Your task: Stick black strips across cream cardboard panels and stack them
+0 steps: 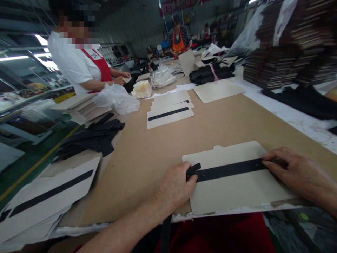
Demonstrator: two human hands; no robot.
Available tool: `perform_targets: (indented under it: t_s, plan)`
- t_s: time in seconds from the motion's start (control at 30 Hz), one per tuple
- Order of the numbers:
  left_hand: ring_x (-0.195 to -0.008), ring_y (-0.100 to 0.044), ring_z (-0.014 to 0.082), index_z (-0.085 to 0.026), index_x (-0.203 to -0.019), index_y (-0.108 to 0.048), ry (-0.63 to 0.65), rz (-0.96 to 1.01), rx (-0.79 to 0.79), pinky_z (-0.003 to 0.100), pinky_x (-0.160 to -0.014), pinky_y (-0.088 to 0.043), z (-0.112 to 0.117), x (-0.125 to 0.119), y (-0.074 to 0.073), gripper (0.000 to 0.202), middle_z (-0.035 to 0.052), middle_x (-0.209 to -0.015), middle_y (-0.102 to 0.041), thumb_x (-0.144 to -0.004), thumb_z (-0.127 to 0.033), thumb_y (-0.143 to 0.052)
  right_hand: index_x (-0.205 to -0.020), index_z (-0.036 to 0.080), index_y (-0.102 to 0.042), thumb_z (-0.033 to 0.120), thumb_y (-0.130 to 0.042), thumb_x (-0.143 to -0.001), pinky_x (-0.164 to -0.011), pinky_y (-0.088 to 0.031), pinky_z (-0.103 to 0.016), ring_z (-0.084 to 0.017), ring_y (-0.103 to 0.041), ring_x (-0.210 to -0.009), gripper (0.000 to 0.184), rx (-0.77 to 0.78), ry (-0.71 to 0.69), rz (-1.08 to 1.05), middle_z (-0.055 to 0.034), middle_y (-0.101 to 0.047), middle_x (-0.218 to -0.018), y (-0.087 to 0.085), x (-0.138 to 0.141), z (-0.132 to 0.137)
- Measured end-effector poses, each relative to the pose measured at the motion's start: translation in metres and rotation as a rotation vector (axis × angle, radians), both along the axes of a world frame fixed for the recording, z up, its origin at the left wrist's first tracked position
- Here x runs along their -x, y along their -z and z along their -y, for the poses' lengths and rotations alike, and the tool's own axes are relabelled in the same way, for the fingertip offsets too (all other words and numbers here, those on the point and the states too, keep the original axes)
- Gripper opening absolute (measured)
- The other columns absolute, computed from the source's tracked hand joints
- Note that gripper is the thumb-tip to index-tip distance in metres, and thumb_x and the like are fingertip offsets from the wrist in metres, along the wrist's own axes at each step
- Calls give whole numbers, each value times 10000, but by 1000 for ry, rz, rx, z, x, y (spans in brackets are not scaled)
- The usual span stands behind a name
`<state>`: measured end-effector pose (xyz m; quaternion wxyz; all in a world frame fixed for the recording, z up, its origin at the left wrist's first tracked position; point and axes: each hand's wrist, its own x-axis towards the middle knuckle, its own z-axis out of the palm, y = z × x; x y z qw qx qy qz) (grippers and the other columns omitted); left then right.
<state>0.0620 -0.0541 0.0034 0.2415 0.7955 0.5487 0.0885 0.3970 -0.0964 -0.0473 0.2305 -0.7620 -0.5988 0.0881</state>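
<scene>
In front of me a beige card panel (237,191) with rounded corners lies at the table's near edge. Across its middle runs a flat black strip (229,169). My left hand (175,186) is closed at the strip's left end, and the short end of another black strip pokes out between its fingers. Below that wrist hangs a length of black strip (165,233); whether it is the same piece is hidden. With thumb and fingers together, my right hand (295,168) pinches the right end of the strip on the panel.
Panels with black strips (168,117) lie farther up the brown tabletop (137,154); more are stacked at left (52,193). Dark strips (89,138) are heaped beside them. A plain panel (218,90), bundled black pieces (210,72) and tall stacks (273,66) stand beyond. A co-worker (79,66) stands at left.
</scene>
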Motion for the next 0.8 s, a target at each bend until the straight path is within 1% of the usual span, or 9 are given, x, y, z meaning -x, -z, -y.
perform_targets:
  t_s: [0.13, 0.2, 0.27, 0.37, 0.43, 0.5, 0.57, 0.67, 0.8]
  plan:
    - [-680, -563, 171, -169, -829, -597, -6, -17, 7, 288, -643, -391, 0, -1, -1, 142, 32, -717, -611, -838, -305, -559, -804, 242, -651, 445, -482, -758, -818, -451, -395, -231, -604, -840, 268, -41, -15, 2, -60, -639, -937, 0, -1, 0]
    - [-716, -577, 177, -169, -848, -597, -3, -21, 0, 299, -685, -425, 0, 0, -2, 139, 34, -754, -616, -840, -304, -562, -799, 239, -650, 440, -484, -766, -814, -454, -394, -232, -604, -840, 262, -39, -26, 1, -62, -635, -931, -2, 0, 0]
    - [-812, -596, 189, -164, -889, -599, 6, -2, -49, 315, -761, -459, 1, 0, -3, 137, 51, -888, -623, -832, -288, -582, -805, 231, -651, 420, -480, -782, -807, -457, -392, -231, -601, -836, 256, -33, -30, 4, -70, -630, -936, -3, 1, -1]
    - [-930, -601, 189, -171, -964, -600, 32, 14, -157, 318, -852, -481, 6, -1, -1, 146, 55, -1099, -576, -834, -237, -596, -832, 214, -651, 361, -458, -823, -812, -466, -383, -223, -604, -837, 242, -58, -70, 23, -78, -630, -947, -3, 5, 0]
    - [-891, -622, 171, -195, -968, -604, 96, -50, -210, 307, -813, -506, 11, -3, 1, 120, 29, -1135, -568, -875, -180, -528, -888, 211, -657, 319, -427, -873, -837, -475, -371, -213, -619, -863, 254, -86, -123, 69, -69, -640, -985, -4, 9, 3]
    - [-810, -648, 167, -215, -962, -606, 206, -174, -240, 309, -726, -533, 17, -6, 2, 217, 7, -1113, -584, -882, -93, -445, -965, 229, -666, 275, -387, -917, -831, -493, -365, -208, -639, -886, 287, -87, -164, 174, -50, -652, -1048, -7, 15, 7]
    - [-771, -666, 195, -232, -1025, -602, 311, -310, -252, 337, -661, -557, 22, -10, 1, 334, 4, -1096, -597, -839, -24, -419, -1052, 271, -666, 216, -365, -930, -746, -521, -365, -214, -660, -860, 330, -40, -176, 333, -28, -654, -1107, -12, 22, 14]
    - [-765, -680, 240, -226, -1197, -557, 374, -464, -286, 395, -624, -590, 28, -16, -2, 487, 30, -1121, -599, -801, 14, -405, -1181, 328, -630, 111, -357, -897, -608, -540, -351, -215, -682, -773, 451, 36, -224, 546, -11, -640, -1187, -17, 29, 27]
    - [-732, -681, 230, -168, -1362, -463, 421, -592, -338, 396, -598, -607, 32, -17, 1, 597, 88, -1214, -573, -811, 31, -349, -1303, 285, -571, 13, -404, -786, -566, -571, -324, -217, -694, -767, 608, 1, -308, 682, -59, -584, -1314, -15, 33, 44]
